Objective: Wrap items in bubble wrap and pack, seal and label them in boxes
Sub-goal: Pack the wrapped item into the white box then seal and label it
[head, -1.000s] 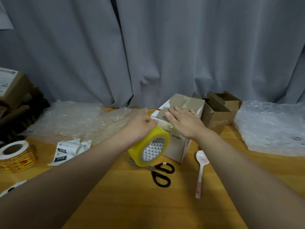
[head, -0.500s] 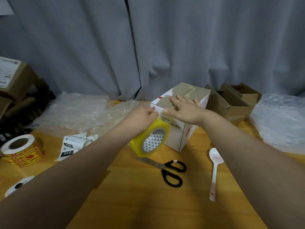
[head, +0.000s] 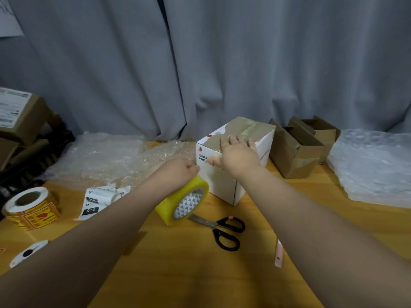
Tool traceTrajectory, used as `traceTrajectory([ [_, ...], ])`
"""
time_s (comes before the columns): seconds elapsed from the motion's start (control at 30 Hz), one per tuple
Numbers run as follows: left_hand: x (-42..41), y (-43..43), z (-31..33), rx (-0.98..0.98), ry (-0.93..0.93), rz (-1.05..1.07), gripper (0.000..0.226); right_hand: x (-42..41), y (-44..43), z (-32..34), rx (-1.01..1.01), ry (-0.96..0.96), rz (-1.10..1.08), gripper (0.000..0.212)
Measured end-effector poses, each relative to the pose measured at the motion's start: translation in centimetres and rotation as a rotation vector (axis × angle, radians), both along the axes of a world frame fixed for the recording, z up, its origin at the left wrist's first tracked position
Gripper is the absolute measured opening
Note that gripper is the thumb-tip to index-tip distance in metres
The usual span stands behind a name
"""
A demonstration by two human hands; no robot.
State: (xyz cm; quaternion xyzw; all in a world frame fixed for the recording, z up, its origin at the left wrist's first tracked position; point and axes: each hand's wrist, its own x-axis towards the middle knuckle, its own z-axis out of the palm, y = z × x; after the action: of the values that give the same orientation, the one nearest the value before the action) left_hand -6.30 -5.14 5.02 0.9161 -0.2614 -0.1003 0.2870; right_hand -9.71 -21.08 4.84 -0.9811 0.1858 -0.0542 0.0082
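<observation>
A grey curtain hangs across the whole far side. In front of it the yellow wooden counter carries everything else. A crumpled sheet of bubble wrap lies at the far left, and a second sheet covers the far right.

The white box stands upright at the middle of the counter, one corner turned to the near side and its closed top patched with brownish tape. The right hand lies flat on the near part of that top with its fingers straight and spread. Its thumb reaches down over the printed left face, and it grasps nothing. Open brown boxes stand just right of the white box, and a stack of cardboard boxes stands at the far left edge.

The left hand is curled into a fist over the top of the yellow tape roll and grips it. The roll hangs tilted directly beneath the hand, just left of the white box's near corner. I cannot tell whether its lower edge touches the counter.

A roll of yellow labels sits near the left edge, with printed label strips to its right. Black-handled scissors lie closed just to the near right of the tape roll. Right of them a pink spoon handle shows beside the right forearm.
</observation>
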Motion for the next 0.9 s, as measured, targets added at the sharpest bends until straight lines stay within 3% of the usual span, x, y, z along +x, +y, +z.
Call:
traceTrajectory([
  [0.1,0.4,-0.7,-0.3,0.016,0.006,0.005,0.024,0.0,0.2,-0.2,-0.048,0.003,-0.003,0.09],
  [0.37,1.0,-0.6,-1.6,-0.182,0.158,0.01,0.025,0.2,-0.6,-0.2,0.011,-0.036,0.021,0.063],
  [0.5,1.0,-0.6,-1.9,-0.206,0.16,0.025,0.022,-1.4,-0.5,-0.4,0.228,-0.316,0.146,0.045],
  [0.6,1.0,-0.6,-2.0,-0.225,0.136,0.028,0.024,-4.8,1.3,-1.7,0.101,-0.687,0.317,0.02],
  [0.63,1.0,-0.6,-2.0,-0.236,0.128,0.027,0.023,-5.9,1.9,-2.3,0.117,-0.67,0.339,0.011],
  [0.7,0.8,-0.6,-1.9,-0.24,0.116,0.016,0.022,-7.6,2.9,-3.8,0.274,-0.347,0.31,0.009],
  [0.8,0.6,-0.6,-1.7,-0.221,0.11,0.004,0.02,-8.2,3.1,-6.2,0.345,0.176,0.233,0.037],
  [0.9,0.5,-0.7,-1.4,-0.19,0.104,0.005,0.012,-8.0,2.9,-6.4,0.353,0.307,0.255,0.051],
])
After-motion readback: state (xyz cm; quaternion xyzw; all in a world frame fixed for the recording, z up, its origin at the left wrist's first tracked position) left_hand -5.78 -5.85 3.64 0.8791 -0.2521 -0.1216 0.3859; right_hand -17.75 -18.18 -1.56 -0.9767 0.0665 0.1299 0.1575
